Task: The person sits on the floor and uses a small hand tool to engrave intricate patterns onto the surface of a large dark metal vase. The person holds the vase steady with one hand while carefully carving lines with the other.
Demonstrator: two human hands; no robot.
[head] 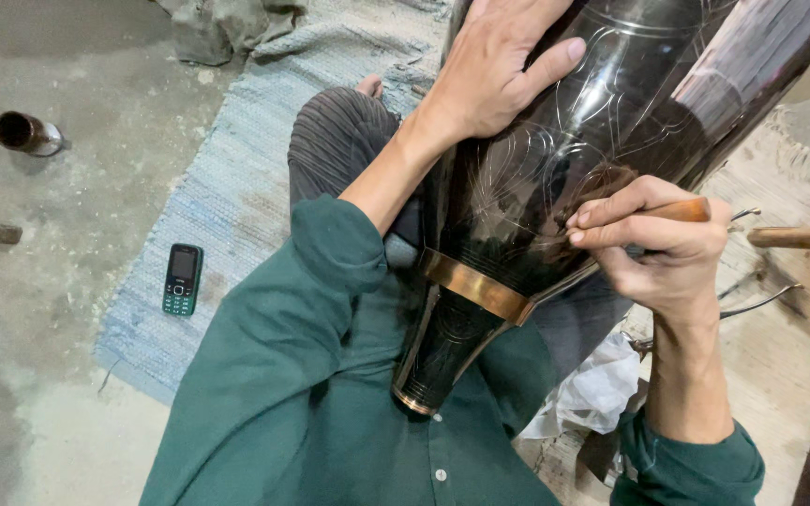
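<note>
Dark-lacquered metal vase (555, 178), big, lying across the person's lap, neck end toward the chest, wide body running up to the top right of view. Fine scribed curves and arcs show pale on its black surface. Copper-coloured band (476, 286) rings the neck above the flared foot.

Left hand (499, 66) spread flat on the upper body of the vase, fingers open, palm pressing down, gripping nothing, only steadying. Right hand (663, 253) closed in a pen-like pinch on a wooden-handled engraving tool (677, 211), tip hidden behind the fingers, apparently touching the vase near the scribed lines.

Risks, as judgement: vase is round and glossy, held only by the lap and one flat palm, so it could roll and drag the point across the finish, leaving a stray scratch. A slipping tip could also skid off the curve toward the left forearm, which lies close by. Too much pressure could gouge through the dark coat unevenly.

Blue-grey woven mat (236, 206) under the person, on a concrete floor. More wooden-handled tools (799, 237) lie right of the vase, near the working hand. White crumpled cloth or plastic (597, 389) by the right knee. Small dark metal cup (25, 133) on the floor far left. Green keypad phone (182, 278) on the mat edge, well apart from the work.
</note>
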